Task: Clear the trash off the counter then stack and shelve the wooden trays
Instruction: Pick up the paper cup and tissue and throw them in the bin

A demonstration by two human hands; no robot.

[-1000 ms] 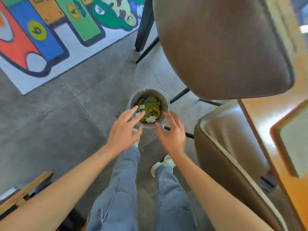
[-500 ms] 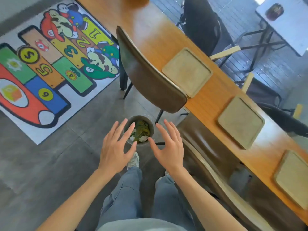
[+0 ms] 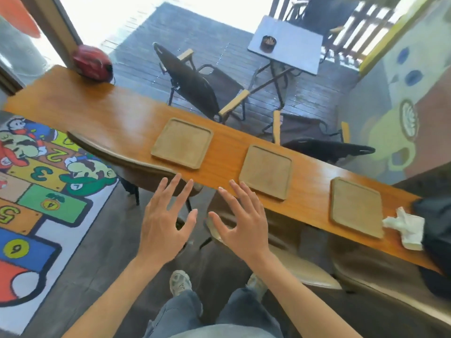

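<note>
Three square wooden trays lie in a row on the long wooden counter point(image 3: 97, 113): a left tray point(image 3: 181, 142), a middle tray point(image 3: 267, 171) and a right tray point(image 3: 356, 206). A crumpled white tissue point(image 3: 406, 226) rests on the counter just right of the right tray. My left hand point(image 3: 166, 220) and my right hand point(image 3: 241, 220) hover side by side in front of the counter's near edge, fingers spread, holding nothing. My right fingertips reach toward the near corner of the middle tray without touching it.
A brown chair back point(image 3: 127, 159) stands against the counter in front of my left hand, another brown seat point(image 3: 305, 269) below my right. A red helmet point(image 3: 92, 62) sits at the counter's far left, a dark bag point(image 3: 436, 220) at its right end. A colourful rug point(image 3: 36, 191) covers the floor left.
My view has swung up from the floor bin with trash in it to the counter. Both empty hands rose with it, now level with the counter's near edge.
</note>
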